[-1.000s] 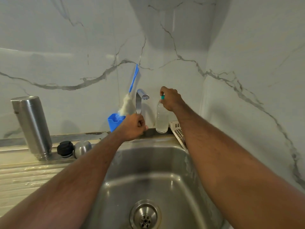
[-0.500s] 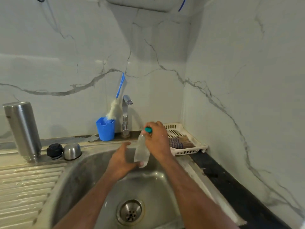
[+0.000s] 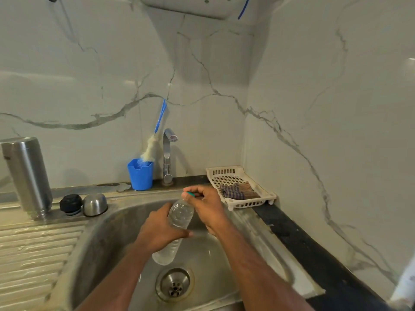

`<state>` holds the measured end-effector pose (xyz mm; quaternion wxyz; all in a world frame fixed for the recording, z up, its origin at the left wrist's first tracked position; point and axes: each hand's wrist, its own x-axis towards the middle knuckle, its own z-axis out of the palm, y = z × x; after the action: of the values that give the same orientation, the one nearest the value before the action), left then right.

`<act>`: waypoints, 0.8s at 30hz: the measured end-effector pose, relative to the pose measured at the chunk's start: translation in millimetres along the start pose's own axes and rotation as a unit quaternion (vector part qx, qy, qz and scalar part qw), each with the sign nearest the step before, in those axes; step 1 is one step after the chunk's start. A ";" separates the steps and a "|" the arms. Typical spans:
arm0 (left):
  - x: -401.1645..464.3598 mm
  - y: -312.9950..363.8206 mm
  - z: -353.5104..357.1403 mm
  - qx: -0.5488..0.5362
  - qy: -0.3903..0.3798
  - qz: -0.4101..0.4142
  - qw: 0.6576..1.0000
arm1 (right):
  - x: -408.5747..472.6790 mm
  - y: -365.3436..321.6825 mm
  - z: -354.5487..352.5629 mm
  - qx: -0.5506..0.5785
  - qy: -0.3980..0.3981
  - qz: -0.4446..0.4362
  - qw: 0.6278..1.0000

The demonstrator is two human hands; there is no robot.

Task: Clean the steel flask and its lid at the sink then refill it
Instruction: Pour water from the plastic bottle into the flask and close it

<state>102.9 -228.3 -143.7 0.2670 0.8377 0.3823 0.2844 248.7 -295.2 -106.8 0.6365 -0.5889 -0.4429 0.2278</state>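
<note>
The steel flask (image 3: pixel 27 176) stands upside down on the draining board at the left. Beside it lie its black stopper (image 3: pixel 70 204) and steel cup lid (image 3: pixel 95 204). Over the sink basin (image 3: pixel 107 239) I hold a clear plastic water bottle (image 3: pixel 177 223), tilted. My left hand (image 3: pixel 160 232) grips the bottle's body from the left. My right hand (image 3: pixel 204 207) pinches its teal cap (image 3: pixel 190 194) at the top. The bottle's lower end hangs above the drain (image 3: pixel 174 283).
A steel tap (image 3: pixel 168 156) rises behind the basin. Left of it a blue cup (image 3: pixel 140 175) holds a bottle brush (image 3: pixel 155 140). A white slotted tray (image 3: pixel 238 187) with a cloth sits at the back right corner. A dark counter strip (image 3: pixel 314 250) runs along the right wall.
My right hand lifted the bottle from beside the tap and brought it down over the basin. My left hand left the tap and took hold of the bottle's body.
</note>
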 end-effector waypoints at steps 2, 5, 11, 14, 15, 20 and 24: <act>-1.4 7.8 -2.8 0.082 0.025 -0.015 0.996 | 1.8 3.1 1.1 0.006 0.002 0.014 1.000; -1.4 12.9 -6.6 0.179 0.054 -0.017 0.982 | 5.0 6.2 0.4 0.021 0.024 0.043 0.999; 1.0 13.6 -10.5 0.252 0.082 -0.009 0.964 | -0.6 5.2 5.6 0.041 0.069 0.070 0.994; 1.5 15.1 -10.1 0.259 0.085 0.000 0.962 | -0.9 4.1 6.5 0.033 0.089 0.053 0.994; 1.4 15.8 -9.7 0.261 0.083 0.005 0.962 | -0.3 4.6 6.7 0.021 0.097 0.040 0.994; 2.1 18.2 -10.5 0.259 0.083 0.021 0.962 | 3.2 6.2 4.2 -0.037 0.113 -0.023 0.993; 2.1 13.2 -15.6 0.205 0.067 0.017 0.976 | 4.2 3.8 2.6 -0.014 0.072 -0.021 0.997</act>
<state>99.8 -230.5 -123.5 0.0584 0.8600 0.4350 0.2603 249.6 -289.6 -109.3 0.6633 -0.6030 -0.4113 0.1651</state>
